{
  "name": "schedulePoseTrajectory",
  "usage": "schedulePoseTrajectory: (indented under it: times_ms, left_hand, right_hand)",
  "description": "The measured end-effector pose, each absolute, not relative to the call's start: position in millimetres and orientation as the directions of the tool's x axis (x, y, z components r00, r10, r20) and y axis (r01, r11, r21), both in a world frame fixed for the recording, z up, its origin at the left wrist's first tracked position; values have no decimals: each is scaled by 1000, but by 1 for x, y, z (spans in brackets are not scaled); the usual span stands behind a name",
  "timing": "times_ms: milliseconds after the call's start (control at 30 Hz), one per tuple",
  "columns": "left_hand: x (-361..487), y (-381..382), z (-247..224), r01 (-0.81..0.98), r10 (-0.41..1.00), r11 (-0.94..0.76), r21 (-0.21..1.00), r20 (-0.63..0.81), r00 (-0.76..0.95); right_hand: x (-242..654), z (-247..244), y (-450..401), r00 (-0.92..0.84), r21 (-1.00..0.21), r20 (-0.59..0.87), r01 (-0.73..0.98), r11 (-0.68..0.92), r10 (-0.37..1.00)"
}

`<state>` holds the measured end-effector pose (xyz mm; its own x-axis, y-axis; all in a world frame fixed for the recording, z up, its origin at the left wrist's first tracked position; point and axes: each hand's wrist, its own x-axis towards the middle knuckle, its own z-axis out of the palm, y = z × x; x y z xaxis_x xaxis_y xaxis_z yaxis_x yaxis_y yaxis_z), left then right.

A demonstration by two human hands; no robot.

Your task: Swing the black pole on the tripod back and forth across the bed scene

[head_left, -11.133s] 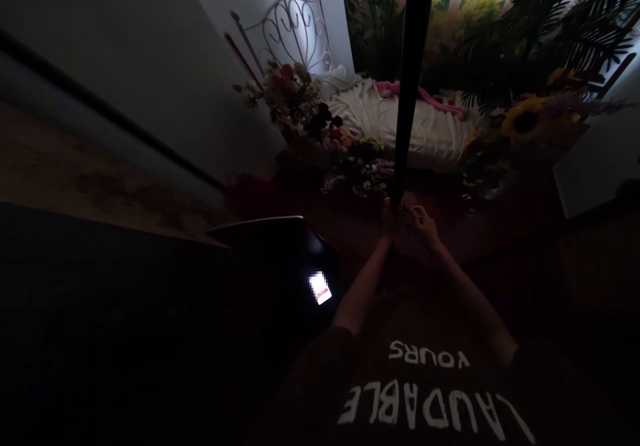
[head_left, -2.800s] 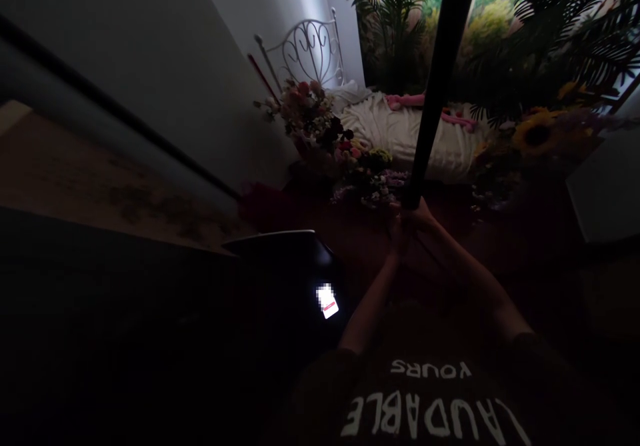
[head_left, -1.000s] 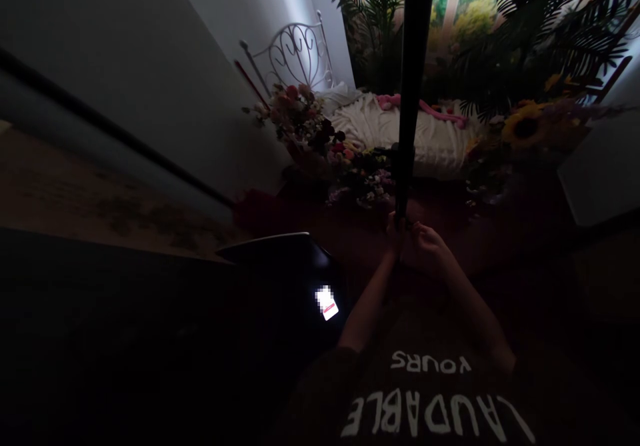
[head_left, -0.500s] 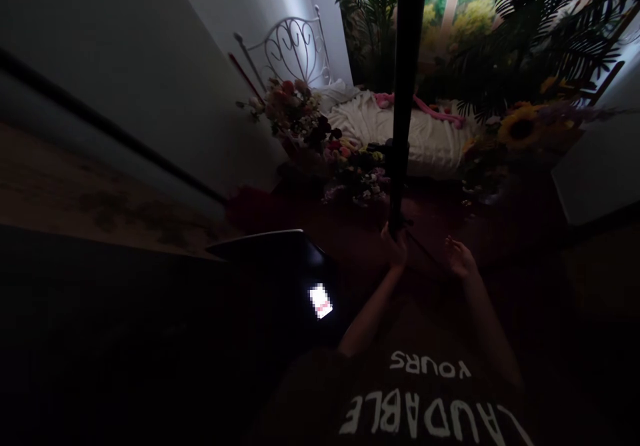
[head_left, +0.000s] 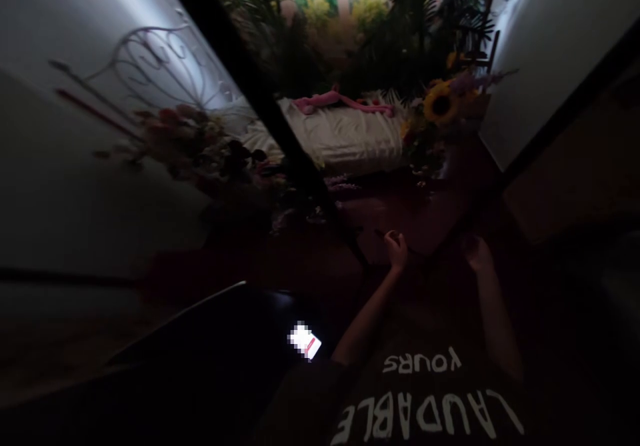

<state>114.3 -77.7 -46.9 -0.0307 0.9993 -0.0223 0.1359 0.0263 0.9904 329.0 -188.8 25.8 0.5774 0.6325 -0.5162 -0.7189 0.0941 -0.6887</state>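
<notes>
My left hand (head_left: 397, 249) is up in front of my chest with its fingers curled together. A small dark piece sticks out at the fingertips, too dim to name. Just left of this hand, a thick black pole (head_left: 280, 129) slants down from the upper left, and a gap shows between them. My right hand (head_left: 479, 254) is raised to the right, its fingers lost in shadow and blur. Whether it holds anything cannot be seen. A second dark bar (head_left: 560, 116) runs down from the right edge toward the space between my hands.
Beyond the poles stands a bed (head_left: 350, 143) with a pale cover, a pink plush toy (head_left: 325, 101) and a metal headboard (head_left: 155, 66). Flowers (head_left: 180, 139) and a sunflower (head_left: 441, 103) flank it. At lower left, a lit phone screen (head_left: 306, 341) lies on a dark surface (head_left: 210, 346).
The view has swung, so the black pole now slants on the left. My left hand has come off the pole. The right hand's fingers, spread before, are now obscured.
</notes>
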Motion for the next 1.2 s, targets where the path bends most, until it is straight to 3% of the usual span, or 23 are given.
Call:
schedulePoseTrajectory:
  times_ms: [100, 167, 300, 400, 500, 700, 800, 900, 1033, 1200]
  left_hand:
    - [151, -78, -20, 47, 946, -122, 991, 102, 307]
    - [174, -79, -1, -8, 857, -212, 977, 189, 480]
    - [215, -83, 32, -142, 643, -382, 913, 373, 670]
    - [239, -84, 46, -168, 593, -395, 903, 390, 705]
    - [251, -85, 50, -126, 607, -347, 929, 325, 725]
    - [248, -88, 53, -96, 631, -310, 946, 280, 724]
    - [247, -90, 55, -92, 636, -300, 950, 271, 723]
    - [247, -90, 56, -80, 637, -291, 953, 256, 727]
    - [247, -91, 57, -84, 637, -277, 957, 248, 730]
    - [248, -90, 52, -132, 629, -273, 953, 280, 725]
  right_hand:
    - [331, 40, -200, 622, -709, -572, -703, 59, 534]
    - [333, 49, -205, 634, -740, -545, -671, 41, 548]
    - [338, 62, -209, 684, -855, -419, -519, -4, 598]
    - [344, 67, -206, 775, -962, -262, -255, -94, 576]
    - [349, 69, -203, 792, -984, -150, -63, -166, 591]
    - [352, 69, -203, 794, -985, -102, 2, -171, 599]
    - [353, 66, -203, 776, -992, 37, 104, -71, 629]
    - [358, 65, -202, 809, -967, 194, 253, -31, 555]
    - [359, 74, -201, 857, -958, 243, 285, -23, 455]
    - [340, 96, -192, 774, -954, 264, 297, 39, 576]
